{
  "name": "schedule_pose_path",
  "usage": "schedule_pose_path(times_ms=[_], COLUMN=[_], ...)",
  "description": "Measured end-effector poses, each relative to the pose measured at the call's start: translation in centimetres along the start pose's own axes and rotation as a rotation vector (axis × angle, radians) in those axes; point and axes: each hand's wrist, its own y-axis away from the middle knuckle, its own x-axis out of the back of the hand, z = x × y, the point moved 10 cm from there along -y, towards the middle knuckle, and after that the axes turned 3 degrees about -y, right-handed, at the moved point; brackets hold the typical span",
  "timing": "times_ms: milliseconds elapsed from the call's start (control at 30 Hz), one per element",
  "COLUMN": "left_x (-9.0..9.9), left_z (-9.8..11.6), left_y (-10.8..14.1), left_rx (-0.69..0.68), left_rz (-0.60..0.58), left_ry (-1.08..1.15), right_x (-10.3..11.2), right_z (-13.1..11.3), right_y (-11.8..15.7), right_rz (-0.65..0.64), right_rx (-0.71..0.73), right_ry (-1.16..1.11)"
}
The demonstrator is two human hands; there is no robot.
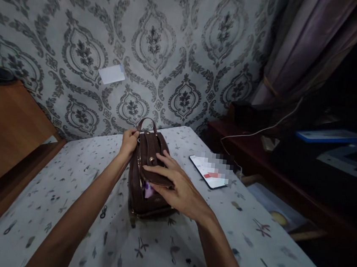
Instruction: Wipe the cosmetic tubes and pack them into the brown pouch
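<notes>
A brown leather-look bag [145, 147] lies on the patterned cloth, its carry handle [148, 119] toward the wall. At its upper left edge, my left hand [129, 142] is closed, fingertips pinching the bag by the zipper end. My right hand [178, 184] is on the lower front flap [156, 177], with fingers over it and the thumb at its underside; the grip is loose. Under the flap a pocket gapes, and a purple-and-pink packet [149, 191] shows inside. Gold zippers run along the bag's sides.
A lit phone [209, 170] lies right of the bag on the white patterned cloth [116, 241]. Wooden furniture [9, 132] borders the left side. A white cable [262, 128] crosses the dark red surface at right. Patterned wallpaper with a white paper [111, 74] rises behind.
</notes>
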Motion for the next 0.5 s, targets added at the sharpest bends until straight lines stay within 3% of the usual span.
schedule_pose_path(times_ms=[500], left_x=[-0.4], left_z=[0.9], left_y=[3.4], left_rx=[0.048], left_rz=[-0.141], left_ry=[0.275], right_x=[0.0], right_z=[0.0], right_y=[0.0], right_rz=[0.022], right_rx=[0.024], right_ry=[-0.005])
